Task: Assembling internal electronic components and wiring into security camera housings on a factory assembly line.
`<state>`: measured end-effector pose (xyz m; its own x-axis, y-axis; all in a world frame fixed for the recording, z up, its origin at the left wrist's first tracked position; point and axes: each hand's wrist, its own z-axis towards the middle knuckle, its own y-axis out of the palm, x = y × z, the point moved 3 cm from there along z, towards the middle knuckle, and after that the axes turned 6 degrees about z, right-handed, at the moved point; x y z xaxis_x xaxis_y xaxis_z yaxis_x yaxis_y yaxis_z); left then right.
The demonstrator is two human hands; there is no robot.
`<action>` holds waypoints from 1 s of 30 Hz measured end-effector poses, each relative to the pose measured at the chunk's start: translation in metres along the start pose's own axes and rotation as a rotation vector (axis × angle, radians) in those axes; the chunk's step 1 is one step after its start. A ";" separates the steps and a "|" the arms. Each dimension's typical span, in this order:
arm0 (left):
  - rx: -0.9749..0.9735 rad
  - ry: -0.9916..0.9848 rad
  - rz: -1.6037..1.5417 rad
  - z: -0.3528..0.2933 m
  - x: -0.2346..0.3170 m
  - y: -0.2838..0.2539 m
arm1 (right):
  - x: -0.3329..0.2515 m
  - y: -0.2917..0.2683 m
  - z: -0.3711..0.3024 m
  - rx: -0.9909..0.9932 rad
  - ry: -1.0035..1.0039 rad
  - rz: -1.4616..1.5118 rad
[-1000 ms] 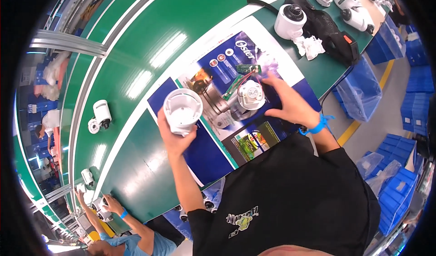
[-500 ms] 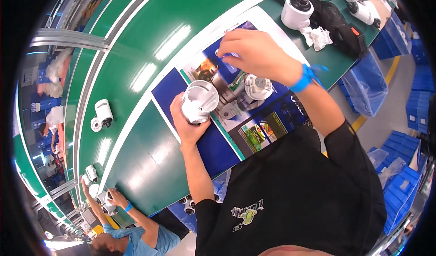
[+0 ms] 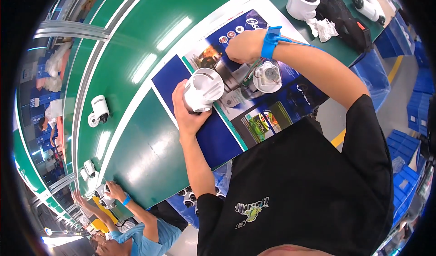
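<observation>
My left hand [image 3: 187, 115] is wrapped round a white security camera housing [image 3: 203, 89], a hollow cylinder with its open end tilted up. My right hand [image 3: 245, 48] is bent at the wrist over the printed mat, its fingers curled down and mostly hidden; what they hold, if anything, cannot be made out. A blue wrist strap [image 3: 270, 42] with a cord circles that wrist. Just beside the right hand, a round white camera base [image 3: 267, 77] with metal inner parts and thin wires lies on the mat [image 3: 219, 143].
On the green bench, a white camera [image 3: 303, 2], crumpled white paper [image 3: 323, 29] and a black bag [image 3: 338, 22] lie at the far right. Another camera [image 3: 99, 109] stands left. A co-worker in blue [image 3: 147, 235] handles cameras at lower left. Blue bins [image 3: 399, 183] fill the right.
My right hand has turned over and come down nearer the round base. The housing in my left hand has shifted slightly right and up in view.
</observation>
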<state>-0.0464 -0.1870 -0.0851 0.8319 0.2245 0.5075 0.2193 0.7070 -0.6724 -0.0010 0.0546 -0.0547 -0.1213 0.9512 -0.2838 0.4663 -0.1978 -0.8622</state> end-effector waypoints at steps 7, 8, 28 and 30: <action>-0.014 -0.006 -0.011 0.001 0.003 0.004 | 0.030 0.051 0.025 0.092 0.056 0.058; -0.017 -0.021 -0.021 0.000 0.003 0.006 | 0.040 0.060 0.031 0.208 0.106 0.111; 0.027 -0.085 -0.036 -0.017 -0.022 0.007 | -0.063 0.132 -0.115 1.026 0.501 0.617; 0.012 -0.091 -0.041 -0.018 -0.019 0.011 | -0.061 0.130 -0.094 1.037 0.557 0.568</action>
<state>-0.0508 -0.1957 -0.1122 0.7723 0.2552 0.5817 0.2454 0.7248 -0.6438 0.1494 -0.0067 -0.1095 0.3609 0.5951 -0.7180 -0.5867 -0.4536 -0.6708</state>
